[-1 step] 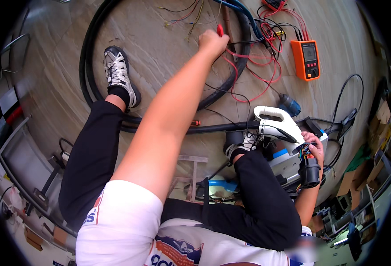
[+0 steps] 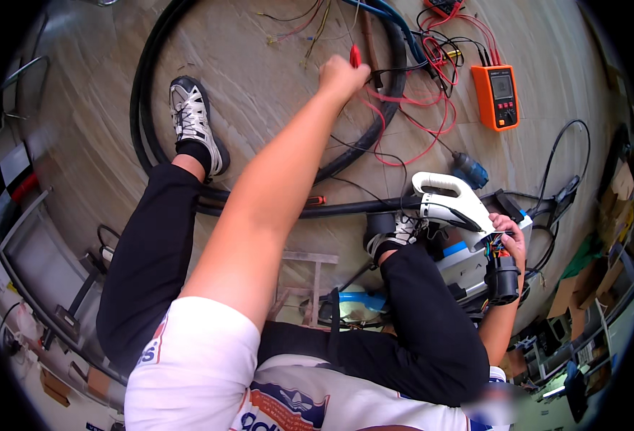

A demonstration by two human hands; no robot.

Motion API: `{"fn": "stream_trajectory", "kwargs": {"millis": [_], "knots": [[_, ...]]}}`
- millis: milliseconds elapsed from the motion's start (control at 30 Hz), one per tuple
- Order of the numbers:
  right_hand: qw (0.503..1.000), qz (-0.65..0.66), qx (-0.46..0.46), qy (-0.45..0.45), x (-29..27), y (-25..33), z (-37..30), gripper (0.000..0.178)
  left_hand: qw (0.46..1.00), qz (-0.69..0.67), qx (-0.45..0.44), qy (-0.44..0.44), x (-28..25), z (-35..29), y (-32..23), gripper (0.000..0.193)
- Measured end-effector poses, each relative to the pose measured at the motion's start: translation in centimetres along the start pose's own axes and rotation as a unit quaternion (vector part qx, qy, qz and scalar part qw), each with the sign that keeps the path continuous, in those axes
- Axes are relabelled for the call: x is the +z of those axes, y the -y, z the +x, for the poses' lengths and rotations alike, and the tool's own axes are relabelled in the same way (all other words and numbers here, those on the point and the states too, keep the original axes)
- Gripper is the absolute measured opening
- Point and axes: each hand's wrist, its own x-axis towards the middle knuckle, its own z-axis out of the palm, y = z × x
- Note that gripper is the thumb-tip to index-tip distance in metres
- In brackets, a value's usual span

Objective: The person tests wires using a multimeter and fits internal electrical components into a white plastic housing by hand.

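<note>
My left hand [image 2: 341,77] reaches far out over the floor, closed round a red test clip [image 2: 355,54]. A thin wire runs up from the clip's tip. Just left of it lie the loose stripped ends of several thin coloured wires [image 2: 310,32]. At the right, my right hand [image 2: 507,233] grips the open end of a white charging gun [image 2: 446,205], at its bundle of coloured wires. The gun's black round plug head [image 2: 502,280] hangs below these wires, apart from the housing. The fingers partly hide the wires.
An orange handheld meter [image 2: 496,98] with red and black leads [image 2: 425,129] lies at the upper right. Thick black cable [image 2: 139,93] loops around my foot. A blue power tool [image 2: 469,171], an orange-handled tool [image 2: 317,200] and a metal frame [image 2: 315,276] are nearby.
My left hand and the red clip have shifted slightly nearer. My right hand and the charging gun have stayed put.
</note>
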Motion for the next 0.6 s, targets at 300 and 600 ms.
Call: {"fn": "stream_trajectory", "kwargs": {"millis": [300, 600], "knots": [[1.000, -0.010, -0.010, 0.003, 0.0, 0.4, 0.0, 0.026, 0.980, 0.085, 0.070, -0.168, -9.1, -4.3, 10.0, 0.040], [1.000, -0.004, -0.013, 0.007, -0.1, 0.1, -0.2, 0.025, 0.926, 0.329, 0.125, -0.141, -13.7, -0.4, 12.7, 0.027]]}}
